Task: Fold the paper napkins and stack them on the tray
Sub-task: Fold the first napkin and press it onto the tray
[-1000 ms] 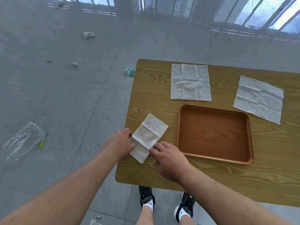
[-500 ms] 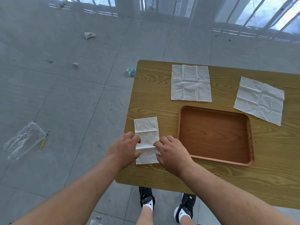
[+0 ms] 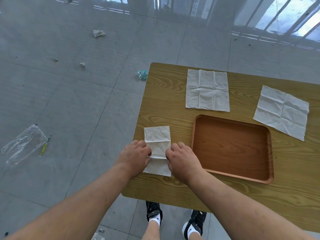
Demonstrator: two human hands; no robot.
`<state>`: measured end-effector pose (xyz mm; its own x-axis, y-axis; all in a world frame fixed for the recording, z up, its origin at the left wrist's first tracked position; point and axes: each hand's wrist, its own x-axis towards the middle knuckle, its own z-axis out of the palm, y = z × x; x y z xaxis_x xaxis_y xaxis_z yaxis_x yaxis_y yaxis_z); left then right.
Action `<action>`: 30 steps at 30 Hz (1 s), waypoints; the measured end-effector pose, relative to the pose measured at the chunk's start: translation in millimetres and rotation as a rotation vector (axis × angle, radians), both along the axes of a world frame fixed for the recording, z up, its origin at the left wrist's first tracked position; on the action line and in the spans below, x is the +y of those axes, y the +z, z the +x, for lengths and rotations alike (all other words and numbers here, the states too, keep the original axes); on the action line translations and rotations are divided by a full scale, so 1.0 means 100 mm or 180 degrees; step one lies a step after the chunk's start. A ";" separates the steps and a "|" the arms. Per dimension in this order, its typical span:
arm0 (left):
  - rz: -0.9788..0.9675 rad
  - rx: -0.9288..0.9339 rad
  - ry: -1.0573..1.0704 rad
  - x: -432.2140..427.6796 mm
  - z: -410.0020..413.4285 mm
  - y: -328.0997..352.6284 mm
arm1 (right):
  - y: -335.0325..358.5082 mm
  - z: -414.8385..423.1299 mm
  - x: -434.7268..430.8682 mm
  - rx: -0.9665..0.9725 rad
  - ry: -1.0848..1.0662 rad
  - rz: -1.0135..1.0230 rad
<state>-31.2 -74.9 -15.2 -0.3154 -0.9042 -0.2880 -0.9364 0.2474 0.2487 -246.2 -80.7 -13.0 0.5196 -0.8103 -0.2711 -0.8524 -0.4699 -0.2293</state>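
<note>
A white napkin folded into a narrow strip [image 3: 158,141] lies at the near left of the wooden table [image 3: 166,94], lengthwise away from me. My left hand [image 3: 134,157] grips its left edge and my right hand [image 3: 181,159] grips its right edge, both with curled fingers at the strip's middle. Right of them sits the brown tray [image 3: 232,148], with nothing in it. Beyond the tray an unfolded napkin [image 3: 207,90] lies flat. Another unfolded napkin [image 3: 281,112] lies at the far right.
The table's left edge runs just left of my left hand, with grey tiled floor beyond. Litter lies on the floor: a clear plastic wrapper [image 3: 24,144], a crumpled tissue [image 3: 98,33], a teal scrap [image 3: 142,75]. My black shoes [image 3: 154,212] show under the near edge.
The folded napkin has been turned from a slant to lie straight, pointing away from me. Both hands have closed in on its two long edges.
</note>
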 end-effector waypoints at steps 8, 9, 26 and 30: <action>-0.0154 0.0564 0.0288 0.04 0.06 0.11 | 0.08 -0.01 -0.03 -0.0341 -0.0084 -0.0018; -0.0173 0.0670 0.0358 0.05 0.07 0.14 | 0.10 -0.03 -0.03 -0.0410 -0.0152 0.0006; 0.0598 0.1406 0.1376 0.03 0.02 0.24 | 0.37 -0.17 -0.14 -0.1685 -0.1284 0.0879; 0.0837 0.1522 0.1464 0.05 0.00 0.16 | 0.29 -0.18 -0.09 -0.1602 -0.1383 0.0938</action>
<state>-31.3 -70.2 0.8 -0.0649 -0.8956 -0.4401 -0.7049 -0.2710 0.6555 -264.4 -90.2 15.6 0.2867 -0.9019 -0.3229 -0.7060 0.0289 -0.7076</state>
